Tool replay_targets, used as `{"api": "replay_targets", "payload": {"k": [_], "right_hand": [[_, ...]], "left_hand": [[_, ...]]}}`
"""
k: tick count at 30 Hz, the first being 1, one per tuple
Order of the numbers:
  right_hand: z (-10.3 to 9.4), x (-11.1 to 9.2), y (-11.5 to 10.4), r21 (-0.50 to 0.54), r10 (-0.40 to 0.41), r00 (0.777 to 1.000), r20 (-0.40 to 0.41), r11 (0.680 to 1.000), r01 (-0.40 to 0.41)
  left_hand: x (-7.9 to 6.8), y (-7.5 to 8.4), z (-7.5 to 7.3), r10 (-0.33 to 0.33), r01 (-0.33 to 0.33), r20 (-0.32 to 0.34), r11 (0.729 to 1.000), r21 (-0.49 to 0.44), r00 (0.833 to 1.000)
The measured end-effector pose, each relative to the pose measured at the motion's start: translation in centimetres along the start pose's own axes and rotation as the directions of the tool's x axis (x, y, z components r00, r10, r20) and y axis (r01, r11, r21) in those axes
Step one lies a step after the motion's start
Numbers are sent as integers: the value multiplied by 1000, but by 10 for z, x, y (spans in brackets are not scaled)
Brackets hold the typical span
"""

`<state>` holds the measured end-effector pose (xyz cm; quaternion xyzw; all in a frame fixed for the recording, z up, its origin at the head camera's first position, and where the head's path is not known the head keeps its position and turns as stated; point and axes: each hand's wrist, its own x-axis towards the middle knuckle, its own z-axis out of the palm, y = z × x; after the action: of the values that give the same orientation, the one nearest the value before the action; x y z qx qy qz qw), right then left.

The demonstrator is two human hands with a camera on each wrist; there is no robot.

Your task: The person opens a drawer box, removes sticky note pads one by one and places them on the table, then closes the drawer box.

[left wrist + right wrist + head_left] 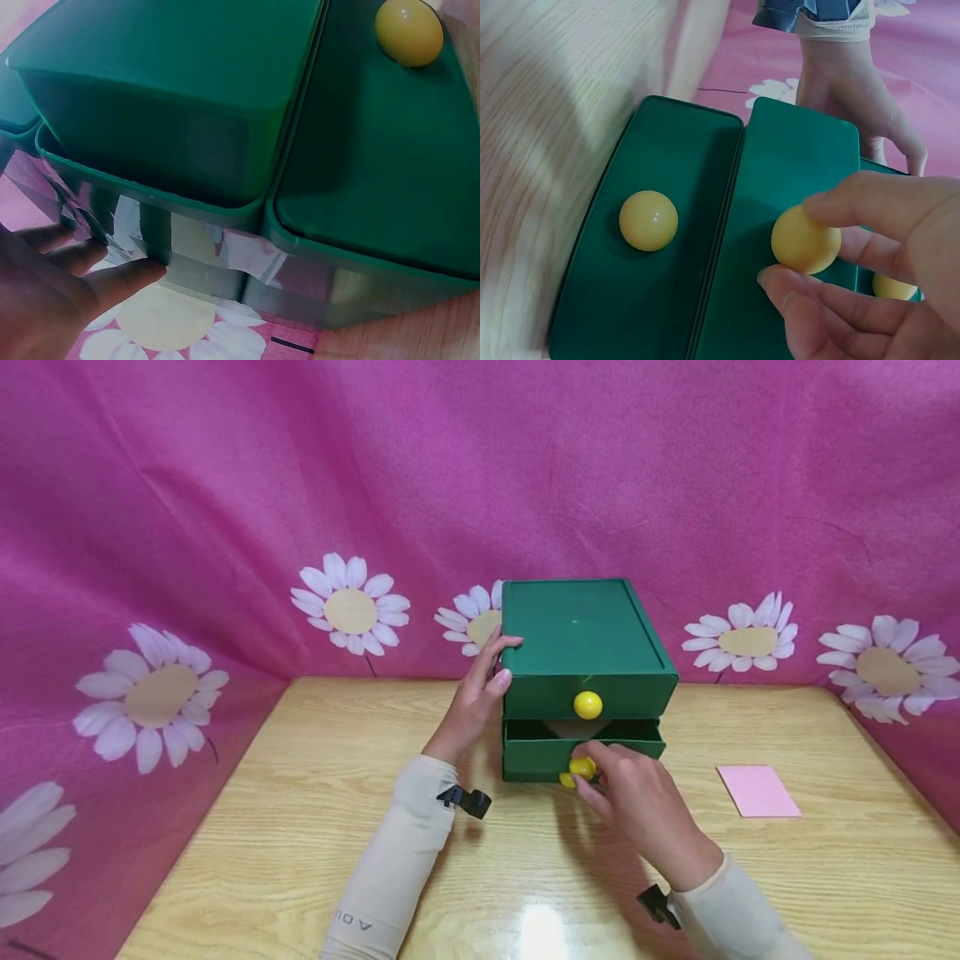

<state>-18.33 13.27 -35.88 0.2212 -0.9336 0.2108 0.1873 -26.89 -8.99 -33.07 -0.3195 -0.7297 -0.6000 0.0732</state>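
A green drawer cabinet [577,627] with round yellow knobs stands on the table. Its middle drawer [802,150] sticks out past the drawers on either side. My right hand [641,806] pinches that drawer's yellow knob [805,240] between thumb and fingers. My left hand [476,697] rests against the cabinet's left side, fingers extended, with fingertips at the top edge. Above the pulled drawer is the top drawer's knob [588,705]. The bottom drawer's knob [649,220] shows fully in the right wrist view. Whatever lies inside the drawer is mostly hidden.
A square pink note pad [759,792] lies on the wooden table [315,827] to the right of the cabinet. Behind and beside the table hangs a pink cloth [480,477] printed with large white daisies. Black camera mounts [467,800] sit on both wrists.
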Motion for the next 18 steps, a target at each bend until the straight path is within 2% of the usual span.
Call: {"api": "replay_targets", "payload": {"k": [18], "right_hand": [[-2,-7,-5,23,0,1000,1,1000,0]], "left_hand": [[0,0,1,2,-1,-9,1000,5,1000]]}}
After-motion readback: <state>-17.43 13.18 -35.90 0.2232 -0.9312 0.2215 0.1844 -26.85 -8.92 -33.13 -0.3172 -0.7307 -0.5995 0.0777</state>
